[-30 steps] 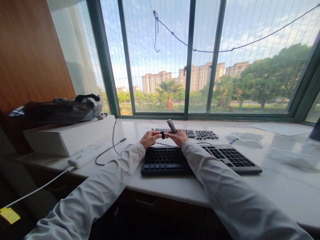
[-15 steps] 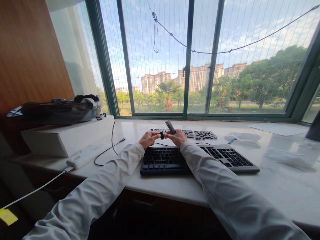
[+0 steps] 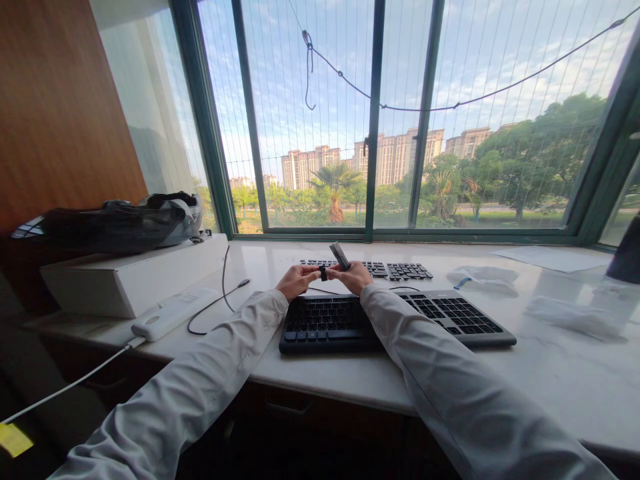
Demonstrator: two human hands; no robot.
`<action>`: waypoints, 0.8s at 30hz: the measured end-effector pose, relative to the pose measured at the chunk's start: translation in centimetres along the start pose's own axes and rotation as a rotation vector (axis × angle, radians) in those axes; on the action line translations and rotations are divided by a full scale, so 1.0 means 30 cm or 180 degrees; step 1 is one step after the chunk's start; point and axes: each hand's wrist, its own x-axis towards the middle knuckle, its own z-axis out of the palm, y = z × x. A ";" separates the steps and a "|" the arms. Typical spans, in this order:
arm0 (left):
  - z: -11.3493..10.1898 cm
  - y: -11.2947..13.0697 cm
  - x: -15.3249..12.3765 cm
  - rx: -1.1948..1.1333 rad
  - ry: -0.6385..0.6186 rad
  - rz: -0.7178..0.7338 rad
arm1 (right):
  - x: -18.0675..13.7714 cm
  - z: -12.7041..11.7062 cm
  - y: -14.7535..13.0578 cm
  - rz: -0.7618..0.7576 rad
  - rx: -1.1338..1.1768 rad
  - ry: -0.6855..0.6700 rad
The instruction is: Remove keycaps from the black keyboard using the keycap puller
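Note:
My left hand (image 3: 296, 281) pinches one side of a small black keycap (image 3: 324, 273) between thumb and fingers. From the other side, the fingertips of my right hand (image 3: 357, 278) meet it. A flat grey brush (image 3: 339, 256) sticks up out of my right hand, slanting to the left; its lower part is hidden in the palm. Under both wrists lies a black keyboard (image 3: 325, 339) with some key places bare, partly covered by my right sleeve. Behind it, loose black keycaps (image 3: 409, 271) lie in rows on the white counter (image 3: 345, 380), some hidden by my hands.
Left, a white power strip (image 3: 167, 319) and a dark cable (image 3: 220, 301) lie before a white box (image 3: 125, 277) bearing a black bag (image 3: 105, 225). Crumpled clear plastic bags (image 3: 575, 313) and a white sheet (image 3: 543, 258) are on the right. A window closes off the back.
The view has shifted very slightly. Both hands keep the same hold on the keycap and brush, with no clear movement.

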 end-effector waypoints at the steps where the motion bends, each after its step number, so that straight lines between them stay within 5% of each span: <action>1: 0.000 0.000 0.000 0.0006 0.0014 0.0009 | 0.001 0.000 0.002 -0.0002 0.0005 -0.0007; 13: 0.000 -0.005 -0.001 0.0054 0.0081 0.0058 | 0.002 -0.004 -0.004 0.0017 -0.0046 -0.0147; 24: -0.001 -0.005 0.002 0.0035 0.0085 0.0019 | -0.042 -0.014 -0.074 -0.0304 -0.0904 0.0234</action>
